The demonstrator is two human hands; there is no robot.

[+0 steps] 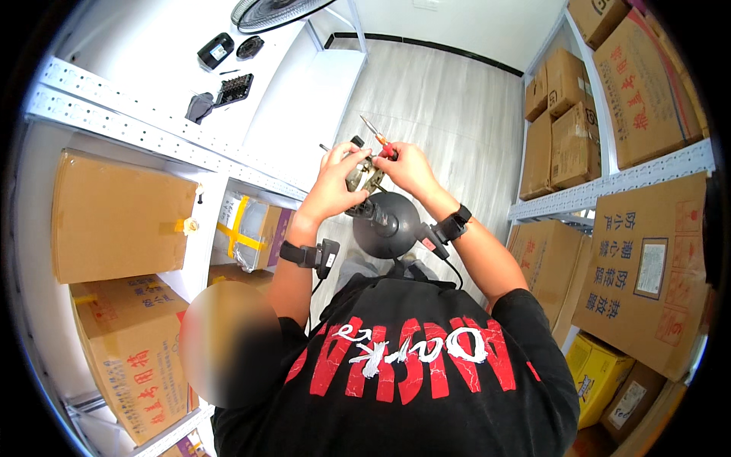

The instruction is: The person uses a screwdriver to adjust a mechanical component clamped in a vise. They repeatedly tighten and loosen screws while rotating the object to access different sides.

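My left hand (333, 183) is closed around a metal motor-like assembly (371, 180) at the top of a black stand. The stand's round black base (396, 228) lies below it, in front of my body. A screwdriver (378, 135) with a red and orange handle is in my right hand (411, 169), its shaft pointing away and slightly left. My right fingers are beside the assembly; whether they touch it is hard to make out. Black devices are strapped to both wrists.
On the white table at far left are a fan grille (278, 11), a black housing (216, 51), a round black part (250, 47) and a black tray of small parts (234, 90). Shelves with cardboard boxes (122, 217) stand left and right (643, 259), with a yellow box (598, 377) low right.
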